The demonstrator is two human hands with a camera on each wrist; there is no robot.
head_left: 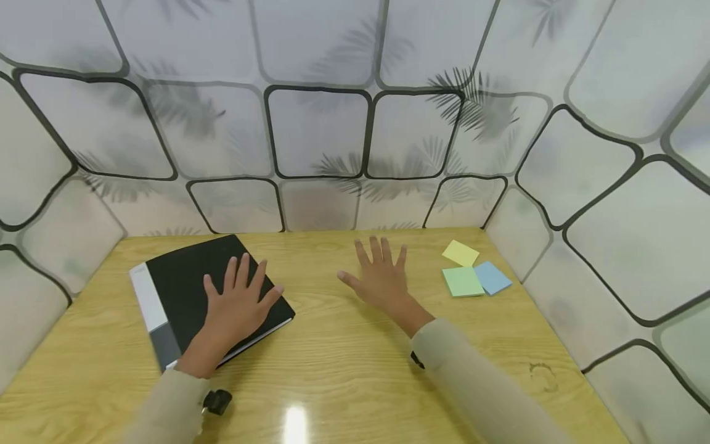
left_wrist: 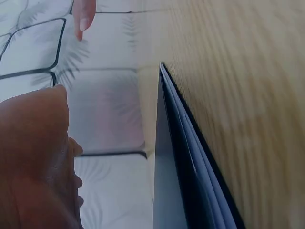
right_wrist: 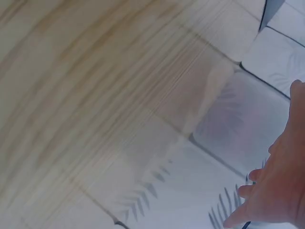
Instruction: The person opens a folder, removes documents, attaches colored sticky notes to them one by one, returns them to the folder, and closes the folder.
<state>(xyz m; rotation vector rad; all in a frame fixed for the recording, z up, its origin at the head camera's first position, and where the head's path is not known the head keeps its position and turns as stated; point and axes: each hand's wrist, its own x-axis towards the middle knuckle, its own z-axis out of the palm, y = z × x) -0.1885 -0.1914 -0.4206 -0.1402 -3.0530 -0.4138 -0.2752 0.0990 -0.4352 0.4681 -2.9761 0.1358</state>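
A black folder (head_left: 188,271) with a white and grey spine strip lies closed at the left of the table. Over it my left hand (head_left: 235,308) is spread, palm down and fingers apart; the left wrist view shows this hand raised above the folder's edge (left_wrist: 183,157), where pale pages show between the covers. My right hand (head_left: 379,277) is held out over the middle of the table, fingers spread and holding nothing. To its right lie three sticky note pads, one yellow (head_left: 460,253), one green (head_left: 463,282) and one blue (head_left: 492,277).
The light wood table (head_left: 333,370) meets a patterned wall covering (head_left: 322,135) at the back, with similar panels at both sides. A dark ring-shaped mark (head_left: 543,376) is on the table at the right. A black strap piece (head_left: 217,402) sits at my left cuff.
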